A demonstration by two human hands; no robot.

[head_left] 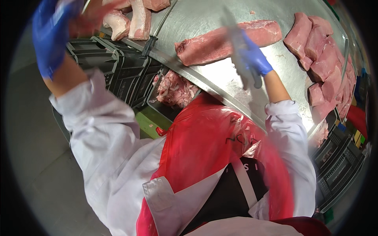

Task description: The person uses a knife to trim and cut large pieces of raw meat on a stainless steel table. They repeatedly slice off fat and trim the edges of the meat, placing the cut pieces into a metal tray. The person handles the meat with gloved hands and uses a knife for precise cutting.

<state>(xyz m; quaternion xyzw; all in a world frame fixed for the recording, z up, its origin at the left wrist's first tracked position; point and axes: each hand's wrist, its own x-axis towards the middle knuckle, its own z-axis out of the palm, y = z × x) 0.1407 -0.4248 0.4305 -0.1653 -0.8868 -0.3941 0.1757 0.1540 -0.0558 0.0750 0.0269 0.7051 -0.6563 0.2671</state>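
My left hand (pixel 49 39), in a blue glove, is raised at the upper left and smeared by motion. Right beside it is a blurred red strip of meat (pixel 88 21); whether the fingers grip it I cannot tell. In my blue-gloved right hand (pixel 254 57) is a knife with a grey handle (pixel 258 82), closed in the fingers. Its blurred blade (pixel 230 25) points away from me, over or in front of a long pink meat loin (pixel 212 45). The loin lies across the metal table (pixel 189 19), and the blade and hand hide part of it.
Several pink meat pieces (pixel 327 59) are heaped along the table's right side. Bony cuts (pixel 139 19) lie at its far left. Below the near edge, a dark crate holds meat trimmings (pixel 175 88). Black crates (pixel 98 59) stand at left, another crate (pixel 338 165) at lower right.
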